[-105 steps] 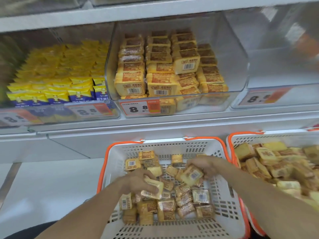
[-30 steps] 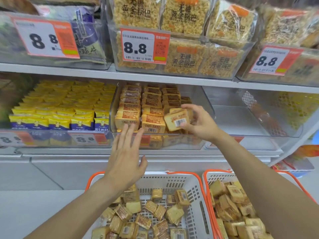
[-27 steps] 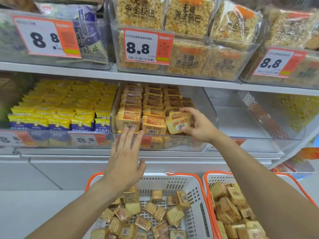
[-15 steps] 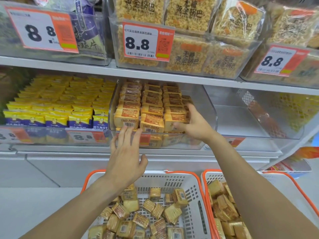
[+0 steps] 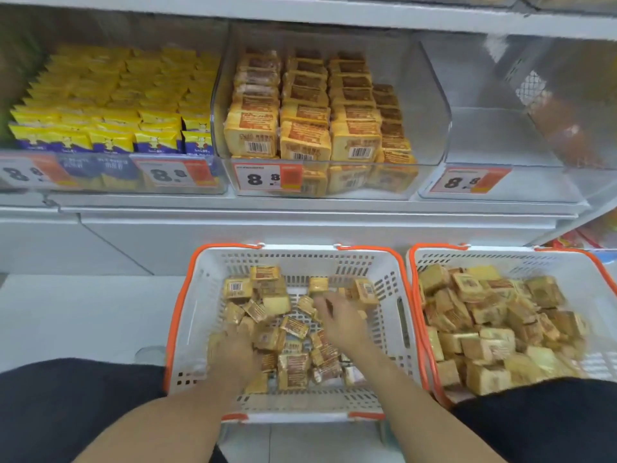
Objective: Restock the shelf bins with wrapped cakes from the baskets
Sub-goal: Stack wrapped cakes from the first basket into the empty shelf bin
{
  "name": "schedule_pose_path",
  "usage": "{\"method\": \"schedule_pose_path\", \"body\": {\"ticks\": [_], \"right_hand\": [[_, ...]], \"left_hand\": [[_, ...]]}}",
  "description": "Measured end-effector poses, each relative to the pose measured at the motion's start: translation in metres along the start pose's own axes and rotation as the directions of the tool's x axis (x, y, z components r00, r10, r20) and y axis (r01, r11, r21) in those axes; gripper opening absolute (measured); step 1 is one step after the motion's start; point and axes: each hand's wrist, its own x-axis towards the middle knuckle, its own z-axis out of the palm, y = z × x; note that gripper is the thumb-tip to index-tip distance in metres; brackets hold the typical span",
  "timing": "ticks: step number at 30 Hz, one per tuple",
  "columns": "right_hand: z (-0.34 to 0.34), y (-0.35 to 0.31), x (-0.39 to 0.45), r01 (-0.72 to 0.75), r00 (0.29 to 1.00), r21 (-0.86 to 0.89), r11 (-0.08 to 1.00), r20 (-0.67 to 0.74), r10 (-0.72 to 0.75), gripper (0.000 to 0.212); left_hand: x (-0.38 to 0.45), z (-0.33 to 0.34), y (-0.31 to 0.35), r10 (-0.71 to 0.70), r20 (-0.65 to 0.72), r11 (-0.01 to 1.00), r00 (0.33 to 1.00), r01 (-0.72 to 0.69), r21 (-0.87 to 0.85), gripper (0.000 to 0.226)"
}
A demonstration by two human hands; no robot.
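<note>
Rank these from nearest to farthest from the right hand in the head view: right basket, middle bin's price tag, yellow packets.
From the right hand:
1. Right basket, just to its right on the floor.
2. Middle bin's price tag, above on the shelf edge.
3. Yellow packets, upper left bin.

Single head view, close, angled down over basket (image 5: 187,315), facing shelf (image 5: 300,208)
</note>
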Motion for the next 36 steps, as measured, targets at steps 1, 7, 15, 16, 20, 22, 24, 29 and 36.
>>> {"method": "schedule_pose_path", "body": {"ticks": [1,7,15,16,20,22,24,29,36], "right_hand": [[0.012,0.017,-0.006,-0.089,0.984,-0.063,0.994,0.151,0.098,0.020],[0.064,0.071,-0.041,-0.268,0.798,-0.322,0.908,0.454,0.396,0.027],[0.096,0.078,-0.040,-0.471,0.759,-0.234,0.851,0.384,0.526,0.058],[0.098,0.076,-0.040,-0.471,0.753,-0.240,0.849,0.391,0.529,0.073],[0.113,0.074,-0.039,-0.383,0.764,-0.258,0.887,0.451,0.461,0.088],[0.117,0.075,-0.037,-0.362,0.789,-0.259,0.895,0.426,0.443,0.072],[0.119,0.076,-0.035,-0.306,0.819,-0.308,0.901,0.398,0.414,0.061],[0.123,0.074,-0.029,-0.140,0.839,-0.508,0.850,0.395,0.374,0.075],[0.097,0.056,-0.008,-0.129,0.763,-0.543,0.830,0.480,0.433,0.055]], "left_hand": [[-0.007,0.015,-0.005,-0.053,0.056,0.998,0.997,0.054,-0.012,0.054],[0.009,0.024,-0.013,-0.311,0.121,0.896,0.943,0.333,-0.293,0.084],[0.035,0.025,-0.033,-0.133,0.101,0.975,0.986,0.111,0.193,0.088],[0.036,0.026,-0.037,-0.094,0.084,0.958,0.992,0.067,0.278,0.079],[0.035,0.019,-0.035,-0.044,0.037,0.905,0.998,0.024,0.425,0.053],[0.034,0.016,-0.033,-0.037,0.037,0.904,0.999,0.018,0.428,0.050],[0.033,0.011,-0.032,-0.053,0.065,0.929,0.996,0.026,0.368,0.047],[0.035,-0.018,-0.021,-0.177,0.266,0.984,0.948,0.177,0.025,0.051],[0.031,-0.067,-0.008,0.043,0.673,0.745,0.738,0.425,-0.514,0.062]]}}
